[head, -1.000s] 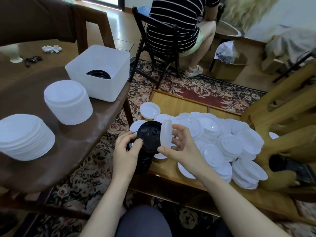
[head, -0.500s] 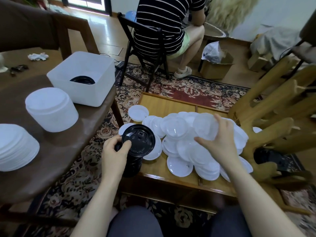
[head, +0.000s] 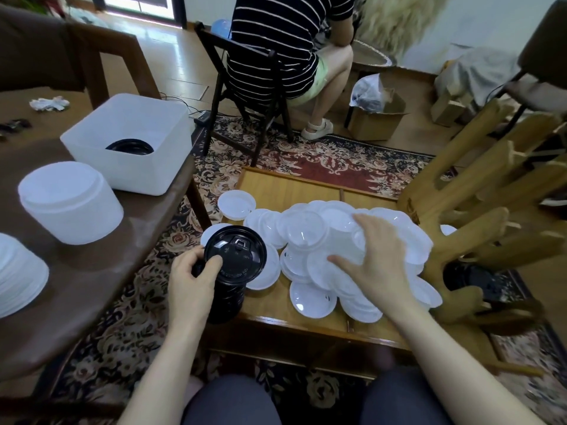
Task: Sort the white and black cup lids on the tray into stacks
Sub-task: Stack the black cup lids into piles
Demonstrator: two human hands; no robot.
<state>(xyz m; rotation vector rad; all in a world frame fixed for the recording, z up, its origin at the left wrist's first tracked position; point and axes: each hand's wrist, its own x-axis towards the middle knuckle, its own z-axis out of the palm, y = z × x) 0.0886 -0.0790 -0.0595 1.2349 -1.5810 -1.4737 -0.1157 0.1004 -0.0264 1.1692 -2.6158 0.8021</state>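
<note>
Evidently, at this moment we held the black lid stack [head: 228,283] upright in our left hand [head: 191,282], fingers and thumb curled round its upper part, the stack standing at the near left edge of the wooden tray [head: 306,326]. Our right hand [head: 376,265] lay spread, fingers nearly straight, on the heap of white lids [head: 310,240] just to the right of the stack; we could not tell whether it had hold of any lid (the palm hid what lay beneath). The heap ran left to right across the tray, its long axis roughly level with the black stack, so the right hand was plainly the nearer to it and the left was occupied. We judged that any black lid remaining would lie buried under the white ones. Sorted white stacks [head: 69,207] stood well apart on the desk [head: 92,271] to the left, beside a white bin [head: 132,145].
</note>
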